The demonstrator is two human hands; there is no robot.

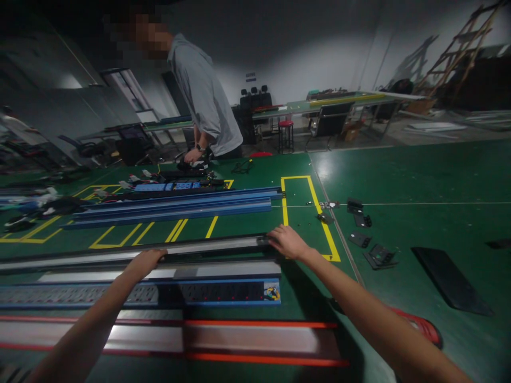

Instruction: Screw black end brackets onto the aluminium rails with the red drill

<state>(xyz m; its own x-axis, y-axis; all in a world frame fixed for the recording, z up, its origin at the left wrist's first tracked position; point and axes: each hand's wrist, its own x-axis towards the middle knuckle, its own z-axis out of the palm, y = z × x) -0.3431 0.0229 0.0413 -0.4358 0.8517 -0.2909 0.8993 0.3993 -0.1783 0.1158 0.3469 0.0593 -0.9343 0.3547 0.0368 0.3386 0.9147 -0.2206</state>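
A long black-edged silver metal rail [223, 245] runs across the table in front of me, slightly tilted in view. My right hand [288, 242] grips its right end, the fingers bent over the dark tip. Further left, my left hand [148, 259] holds the same rail along its near edge, with the fingertips partly hidden. Just nearer lies another silver strip [227, 269]. Beside that is a blue rail [239, 304] fitted with a row of black sockets, coloured wires [272, 293] showing at its right end. Closest to me lies a wide silver rail with red edges [259, 339].
Blue channels [223, 208] lie beyond the rail, near yellow tape outlines [296, 177]. Small black brackets [379, 256], a dark flat panel [451, 279] and a red tool [423, 325] are on the right. A person in a grey shirt [203, 90] stands across the table.
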